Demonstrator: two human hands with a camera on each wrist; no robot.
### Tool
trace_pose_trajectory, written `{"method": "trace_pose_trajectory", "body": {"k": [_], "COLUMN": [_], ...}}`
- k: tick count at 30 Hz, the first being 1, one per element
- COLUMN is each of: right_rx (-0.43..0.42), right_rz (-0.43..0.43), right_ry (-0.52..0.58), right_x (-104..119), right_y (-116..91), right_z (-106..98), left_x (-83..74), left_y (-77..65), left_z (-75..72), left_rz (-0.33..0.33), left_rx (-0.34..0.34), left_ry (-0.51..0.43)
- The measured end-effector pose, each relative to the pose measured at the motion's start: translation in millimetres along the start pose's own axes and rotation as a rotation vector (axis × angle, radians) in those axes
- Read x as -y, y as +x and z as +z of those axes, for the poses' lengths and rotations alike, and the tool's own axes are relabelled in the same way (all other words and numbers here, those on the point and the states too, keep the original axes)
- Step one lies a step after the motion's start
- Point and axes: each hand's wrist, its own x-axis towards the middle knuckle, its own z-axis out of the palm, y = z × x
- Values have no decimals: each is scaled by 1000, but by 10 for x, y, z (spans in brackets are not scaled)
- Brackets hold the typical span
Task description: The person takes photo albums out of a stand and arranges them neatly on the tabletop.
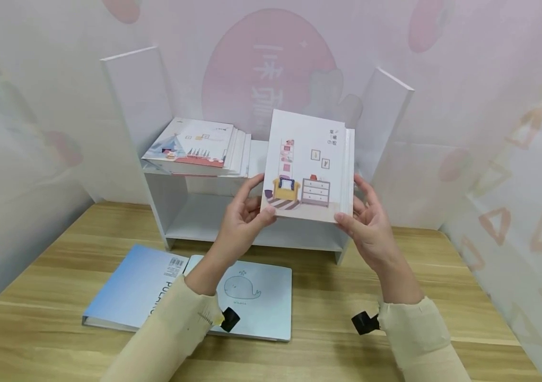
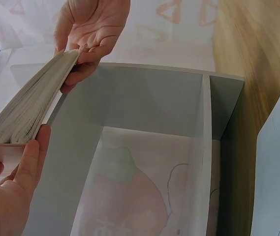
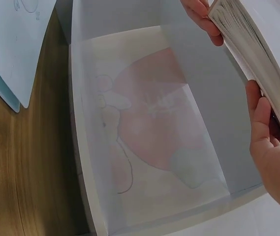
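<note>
Both hands hold up a thick white book [image 1: 305, 164] in front of the shelf's right half. Its cover shows a yellow armchair and a chest of drawers. My left hand [image 1: 242, 215] grips the lower left edge, thumb on the cover and fingers behind. On the other side my right hand [image 1: 371, 228] grips the lower right edge the same way. In the left wrist view the page edges of the book [image 2: 34, 101] face the camera, with the left hand [image 2: 12, 196] at the near end and the right hand [image 2: 93, 37] at the far end.
A white two-tier shelf [image 1: 252, 240] stands at the back of the wooden table [image 1: 395, 345]. Several books [image 1: 194, 143] lie stacked on its upper left. In front are a blue binder [image 1: 132, 289] and a pale blue folder [image 1: 271, 297] with a whale drawing, partly under the left arm.
</note>
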Motion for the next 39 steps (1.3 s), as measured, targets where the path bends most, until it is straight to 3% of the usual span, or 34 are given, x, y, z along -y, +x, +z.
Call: {"method": "trace_pose_trajectory", "body": {"k": [13,24,39], "right_rx": [-46,-24,-14], "right_rz": [-25,-50,-72], "right_ry": [-15,-34,-144], "right_x": [30,37,38], "right_y": [-84,-166,-331], "right_z": [-15,-17,-42], "left_x": [-25,-32,-45], "left_y": [-87,-175,-290], "left_z": [53,63,86], "left_rz": [54,46,7], "left_rx": [26,49,107], "left_ry": [27,24,-8]}}
